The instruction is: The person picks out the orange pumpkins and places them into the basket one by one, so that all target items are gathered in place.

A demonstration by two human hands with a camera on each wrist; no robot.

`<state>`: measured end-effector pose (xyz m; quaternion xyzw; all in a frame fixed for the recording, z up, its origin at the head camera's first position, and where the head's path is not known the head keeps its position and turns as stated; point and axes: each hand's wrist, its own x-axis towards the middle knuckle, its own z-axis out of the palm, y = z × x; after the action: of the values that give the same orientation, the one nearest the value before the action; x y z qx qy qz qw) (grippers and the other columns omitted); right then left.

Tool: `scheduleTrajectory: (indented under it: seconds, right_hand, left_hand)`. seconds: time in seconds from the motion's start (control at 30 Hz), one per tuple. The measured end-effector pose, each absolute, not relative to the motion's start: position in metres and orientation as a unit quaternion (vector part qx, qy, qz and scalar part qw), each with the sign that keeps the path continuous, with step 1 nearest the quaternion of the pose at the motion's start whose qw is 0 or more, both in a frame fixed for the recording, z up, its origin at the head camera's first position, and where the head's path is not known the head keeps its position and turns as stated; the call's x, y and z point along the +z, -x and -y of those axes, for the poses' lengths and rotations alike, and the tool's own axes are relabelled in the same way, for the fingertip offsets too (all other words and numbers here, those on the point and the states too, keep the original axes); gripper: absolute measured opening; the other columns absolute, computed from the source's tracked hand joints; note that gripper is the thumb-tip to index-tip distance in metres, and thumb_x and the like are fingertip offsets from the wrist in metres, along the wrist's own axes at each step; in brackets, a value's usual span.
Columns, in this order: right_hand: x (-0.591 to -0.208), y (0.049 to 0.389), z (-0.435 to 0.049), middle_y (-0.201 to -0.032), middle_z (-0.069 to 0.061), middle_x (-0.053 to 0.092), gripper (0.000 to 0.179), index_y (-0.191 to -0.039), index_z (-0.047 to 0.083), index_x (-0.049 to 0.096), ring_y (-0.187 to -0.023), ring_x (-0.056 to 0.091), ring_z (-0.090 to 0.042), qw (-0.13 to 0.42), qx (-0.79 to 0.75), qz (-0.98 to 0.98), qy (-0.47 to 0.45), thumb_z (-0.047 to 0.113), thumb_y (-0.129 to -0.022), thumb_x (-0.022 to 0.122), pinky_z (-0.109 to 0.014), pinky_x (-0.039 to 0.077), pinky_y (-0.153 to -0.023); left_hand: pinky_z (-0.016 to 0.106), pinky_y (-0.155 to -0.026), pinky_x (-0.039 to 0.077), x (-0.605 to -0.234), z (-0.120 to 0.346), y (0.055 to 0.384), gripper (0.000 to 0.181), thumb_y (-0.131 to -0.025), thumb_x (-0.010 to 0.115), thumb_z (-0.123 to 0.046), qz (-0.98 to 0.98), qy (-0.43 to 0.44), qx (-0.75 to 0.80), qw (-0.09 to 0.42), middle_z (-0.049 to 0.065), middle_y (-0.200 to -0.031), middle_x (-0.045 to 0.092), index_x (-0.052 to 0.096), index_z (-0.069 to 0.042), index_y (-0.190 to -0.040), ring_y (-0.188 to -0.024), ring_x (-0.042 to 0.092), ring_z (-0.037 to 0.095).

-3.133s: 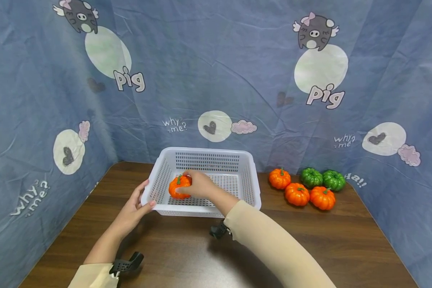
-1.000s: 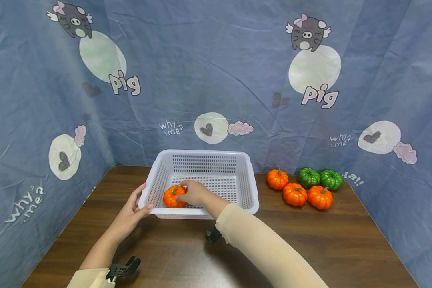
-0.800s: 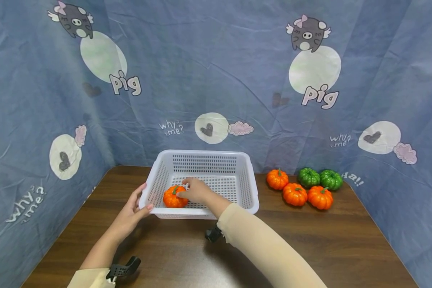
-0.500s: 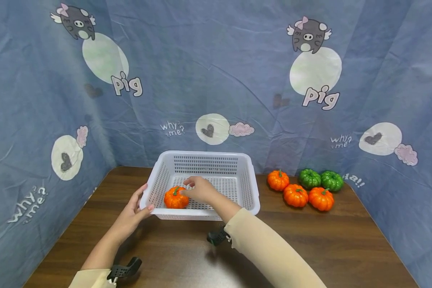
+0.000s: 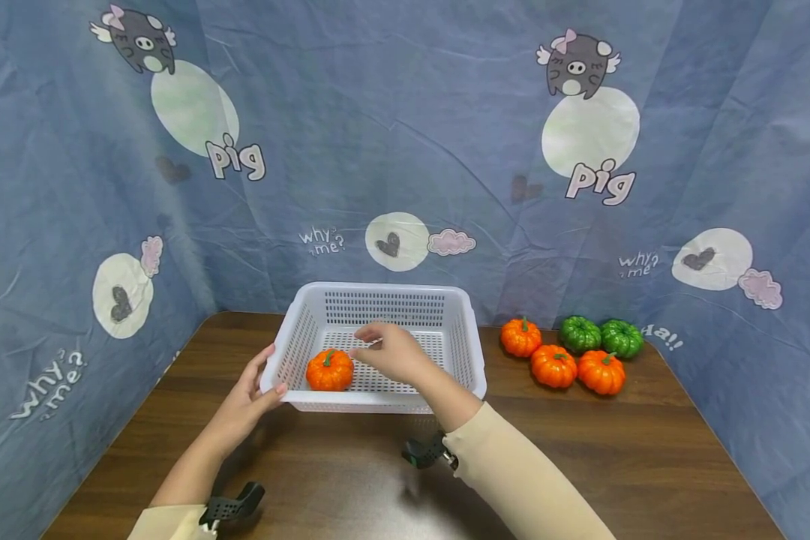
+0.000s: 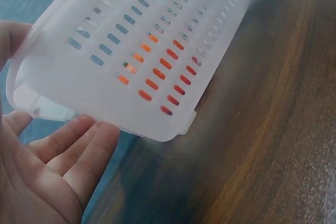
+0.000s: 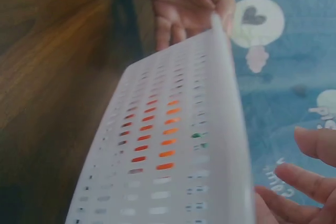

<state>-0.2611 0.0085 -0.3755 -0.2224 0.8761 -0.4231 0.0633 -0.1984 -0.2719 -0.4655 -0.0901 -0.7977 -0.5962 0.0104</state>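
Orange pumpkin rests toward eight o'clock in the white basket, likely best kept still by raising the right hand, fingers loosely spread, while the left hand pinches the near corner.

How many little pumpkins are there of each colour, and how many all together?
Orange pumpkins: 4 (1 in the white basket, 3 on the table)
Green pumpkins: 2 (both on the table)
Total: 6 pumpkins
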Motion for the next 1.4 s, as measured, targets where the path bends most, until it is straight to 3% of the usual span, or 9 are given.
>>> scheduleTrajectory:
  seconds: [0.23,0.53,0.77,1.1,1.27,1.4]
  right_hand:
    - [-0.367,0.250,-0.024,-0.118,-0.008,0.070,0.033,-0.120,0.008,0.069,-0.107,0.065,-0.026,0.037,-0.421,-0.874,0.241,0.029,-0.093,0.071,-0.039,0.053,-0.091]
    - [-0.363,0.235,-0.050,-0.117,-0.002,0.070,0.032,-0.122,0.010,0.069,-0.106,0.065,-0.021,0.006,-0.445,-0.864,0.238,0.028,-0.095,0.069,-0.039,0.054,-0.089]
    - [-0.357,0.230,-0.074,-0.113,-0.001,0.070,0.028,-0.119,0.009,0.070,-0.102,0.066,-0.018,-0.011,-0.469,-0.852,0.234,0.024,-0.095,0.069,-0.039,0.054,-0.091]
    - [-0.359,0.223,-0.104,-0.108,-0.003,0.072,0.028,-0.119,0.010,0.071,-0.094,0.068,-0.019,-0.056,-0.460,-0.859,0.217,0.021,-0.094,0.071,-0.040,0.056,-0.087]
    - [-0.362,0.221,-0.122,-0.112,-0.005,0.070,0.030,-0.121,0.009,0.070,-0.098,0.067,-0.020,-0.083,-0.456,-0.862,0.207,0.022,-0.094,0.071,-0.042,0.055,-0.088]
    - [-0.364,0.219,-0.138,-0.109,-0.005,0.069,0.030,-0.121,0.009,0.069,-0.088,0.066,-0.020,-0.101,-0.457,-0.864,0.187,0.021,-0.094,0.071,-0.039,0.056,-0.080]
  left_hand:
    - [0.018,-0.087,0.050,-0.468,0.272,0.199,0.077,-0.101,0.058,-0.008,0.785,0.102,-0.610,0.011,0.033,-0.150,0.032,0.009,-0.013,-0.160,-0.114,0.057,0.014]
    - [0.019,-0.088,0.049,-0.467,0.273,0.198,0.079,-0.100,0.059,-0.011,0.790,0.091,-0.606,0.010,0.031,-0.152,0.030,0.009,-0.015,-0.161,-0.119,0.054,0.033]
    - [0.020,-0.089,0.049,-0.467,0.272,0.199,0.078,-0.101,0.058,-0.011,0.789,0.099,-0.607,0.011,0.030,-0.153,0.029,0.009,-0.016,-0.161,-0.123,0.050,0.041]
    - [0.019,-0.088,0.050,-0.467,0.273,0.198,0.078,-0.101,0.059,-0.012,0.792,0.096,-0.603,0.014,0.030,-0.152,0.031,0.010,-0.015,-0.161,-0.120,0.054,0.027]
    - [0.019,-0.087,0.050,-0.466,0.272,0.197,0.077,-0.101,0.058,-0.014,0.793,0.096,-0.602,0.012,0.030,-0.152,0.032,0.009,-0.016,-0.161,-0.124,0.049,0.036]
    - [0.019,-0.087,0.050,-0.466,0.272,0.198,0.078,-0.101,0.058,-0.013,0.793,0.094,-0.602,0.009,0.030,-0.152,0.031,0.009,-0.016,-0.161,-0.126,0.047,0.039]
